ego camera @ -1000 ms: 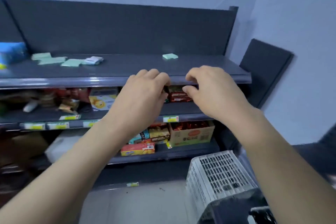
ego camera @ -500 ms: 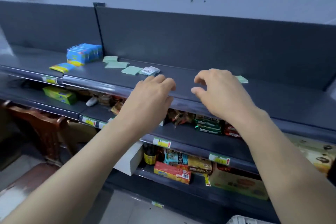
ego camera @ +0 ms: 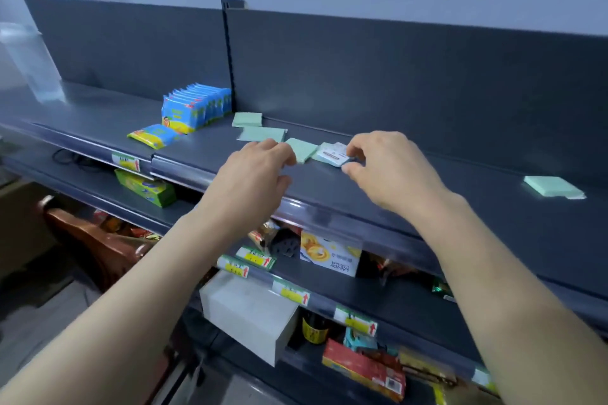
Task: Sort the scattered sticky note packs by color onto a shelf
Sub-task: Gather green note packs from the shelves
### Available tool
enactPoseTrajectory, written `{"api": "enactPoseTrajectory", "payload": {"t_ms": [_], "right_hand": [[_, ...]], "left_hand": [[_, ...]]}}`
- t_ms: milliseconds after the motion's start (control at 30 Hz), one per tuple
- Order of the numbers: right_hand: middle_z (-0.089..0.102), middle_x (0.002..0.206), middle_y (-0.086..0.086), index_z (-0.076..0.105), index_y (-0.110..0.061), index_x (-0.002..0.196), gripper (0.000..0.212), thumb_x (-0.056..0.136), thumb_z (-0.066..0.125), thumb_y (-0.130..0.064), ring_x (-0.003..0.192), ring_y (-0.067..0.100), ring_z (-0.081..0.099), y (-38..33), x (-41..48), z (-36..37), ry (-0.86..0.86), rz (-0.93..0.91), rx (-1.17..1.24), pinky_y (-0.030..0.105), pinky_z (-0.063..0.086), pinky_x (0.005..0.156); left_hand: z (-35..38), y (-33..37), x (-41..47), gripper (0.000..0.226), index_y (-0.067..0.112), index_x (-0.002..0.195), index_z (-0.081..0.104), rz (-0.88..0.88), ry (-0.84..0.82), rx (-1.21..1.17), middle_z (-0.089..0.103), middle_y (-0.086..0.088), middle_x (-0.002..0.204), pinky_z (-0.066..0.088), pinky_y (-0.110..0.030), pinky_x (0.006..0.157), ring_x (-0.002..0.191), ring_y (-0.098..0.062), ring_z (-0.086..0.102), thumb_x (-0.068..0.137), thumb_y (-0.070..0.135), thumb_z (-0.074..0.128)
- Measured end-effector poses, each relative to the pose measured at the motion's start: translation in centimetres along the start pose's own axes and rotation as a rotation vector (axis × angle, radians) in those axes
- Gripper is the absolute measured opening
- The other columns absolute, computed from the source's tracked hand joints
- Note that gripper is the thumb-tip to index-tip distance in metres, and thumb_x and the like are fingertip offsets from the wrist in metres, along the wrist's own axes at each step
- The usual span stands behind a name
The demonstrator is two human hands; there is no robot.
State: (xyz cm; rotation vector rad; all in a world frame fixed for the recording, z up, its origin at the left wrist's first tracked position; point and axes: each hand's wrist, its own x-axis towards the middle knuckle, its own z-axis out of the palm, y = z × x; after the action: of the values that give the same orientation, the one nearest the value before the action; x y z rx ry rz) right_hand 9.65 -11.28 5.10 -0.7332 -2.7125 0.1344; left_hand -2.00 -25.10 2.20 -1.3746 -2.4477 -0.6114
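Several pale green sticky note packs lie on the dark grey top shelf (ego camera: 394, 194): one by the back panel (ego camera: 247, 119), a flat one (ego camera: 263, 134) in front of it, a third (ego camera: 303, 149) and one far right (ego camera: 552, 187). A pack with a white printed label (ego camera: 333, 153) lies among them. My right hand (ego camera: 388, 171) pinches that labelled pack's right edge between thumb and fingers. My left hand (ego camera: 260, 171) hovers at the third green pack, fingers curled and touching its left edge, holding nothing.
Blue and yellow snack packets (ego camera: 194, 107) stand at the left on the top shelf, one lying flat (ego camera: 154, 135). Lower shelves hold boxed and bagged goods behind price tags (ego camera: 291, 294). A white box (ego camera: 246, 312) juts out below. A brown chair (ego camera: 98, 246) stands at lower left.
The view has swung left and closer. Both hands have moved forward from the shelf's front edge onto the shelf, and my right hand has closed on the labelled pack.
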Motion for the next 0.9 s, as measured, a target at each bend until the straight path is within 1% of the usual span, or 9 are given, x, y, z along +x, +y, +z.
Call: {"api": "enactPoseTrajectory", "payload": {"t_ms": [167,267,400,500,600,667,767,833,900], "right_hand": [[0.063,0.101,0.005,0.062,-0.011,0.102,0.014,0.093,0.053,-0.018,0.093,0.029,0.057,-1.8,6.7,2.1,-0.007,0.085,-0.008,0.039,0.051,0.078],[0.064,0.100,0.006,0.063,-0.009,0.101,0.015,0.091,0.054,-0.016,0.093,0.031,0.059,-1.8,9.7,3.5,-0.018,0.141,-0.011,0.042,0.052,0.079],[0.065,0.104,0.012,0.062,-0.004,0.108,0.023,0.089,0.055,-0.013,0.099,0.034,0.060,-1.3,13.0,5.0,-0.048,0.188,-0.019,0.044,0.052,0.082],[0.065,0.105,0.012,0.061,-0.004,0.110,0.024,0.088,0.055,-0.012,0.100,0.034,0.060,-0.4,15.7,6.0,-0.073,0.199,-0.011,0.044,0.053,0.082],[0.065,0.106,0.012,0.062,-0.003,0.109,0.024,0.088,0.057,-0.012,0.101,0.034,0.061,0.8,18.3,7.0,-0.104,0.194,-0.013,0.043,0.053,0.083],[0.065,0.109,0.015,0.062,-0.002,0.111,0.026,0.088,0.059,-0.011,0.103,0.035,0.061,1.7,20.0,7.5,-0.140,0.184,-0.026,0.044,0.053,0.084],[0.064,0.116,0.018,0.061,-0.001,0.115,0.032,0.084,0.059,-0.005,0.108,0.033,0.060,3.2,22.5,8.2,-0.182,0.177,-0.045,0.047,0.052,0.086],[0.063,0.119,0.018,0.060,-0.002,0.117,0.035,0.082,0.060,-0.006,0.110,0.032,0.059,4.1,23.9,8.8,-0.235,0.175,-0.057,0.047,0.051,0.088],[0.062,0.121,0.017,0.059,-0.003,0.120,0.038,0.084,0.063,-0.015,0.112,0.031,0.059,4.8,25.0,9.4,-0.318,0.187,-0.053,0.046,0.051,0.089]], "left_hand": [[1.3,-6.4,6.3,0.023,0.013,0.113,0.057,0.010,-0.076,-0.005,0.058,-0.004,0.110,0.045,-0.042,0.087,0.104,-0.025,0.052,0.090,0.016,0.055],[2.8,-9.0,9.5,0.023,0.013,0.112,0.057,-0.006,-0.135,-0.035,0.058,-0.003,0.110,0.046,-0.041,0.086,0.103,-0.025,0.053,0.089,0.016,0.056],[5.6,-11.2,12.7,0.025,0.012,0.113,0.056,-0.009,-0.253,-0.060,0.057,-0.004,0.110,0.044,-0.034,0.084,0.101,-0.024,0.052,0.088,0.016,0.056],[7.5,-12.1,15.2,0.030,0.013,0.117,0.056,-0.012,-0.316,-0.093,0.057,-0.003,0.112,0.041,-0.029,0.083,0.102,-0.022,0.052,0.088,0.019,0.059],[9.3,-12.2,17.9,0.041,0.013,0.124,0.053,0.005,-0.387,-0.090,0.057,-0.004,0.120,0.041,-0.030,0.089,0.109,-0.023,0.051,0.086,0.024,0.064],[10.4,-12.3,19.5,0.050,0.015,0.129,0.050,0.005,-0.455,-0.076,0.056,-0.005,0.126,0.041,-0.032,0.093,0.116,-0.024,0.049,0.084,0.026,0.067],[11.7,-12.4,21.9,0.064,0.025,0.133,0.045,-0.004,-0.605,-0.068,0.052,-0.006,0.127,0.044,-0.035,0.094,0.115,-0.027,0.051,0.076,0.030,0.074],[12.0,-12.2,23.3,0.076,0.029,0.138,0.038,-0.009,-0.715,-0.039,0.048,-0.004,0.130,0.042,-0.033,0.091,0.115,-0.025,0.049,0.073,0.031,0.077],[12.2,-12.0,24.5,0.089,0.032,0.144,0.026,-0.009,-0.801,-0.003,0.041,-0.002,0.139,0.038,-0.032,0.093,0.124,-0.024,0.043,0.071,0.033,0.078]]}}
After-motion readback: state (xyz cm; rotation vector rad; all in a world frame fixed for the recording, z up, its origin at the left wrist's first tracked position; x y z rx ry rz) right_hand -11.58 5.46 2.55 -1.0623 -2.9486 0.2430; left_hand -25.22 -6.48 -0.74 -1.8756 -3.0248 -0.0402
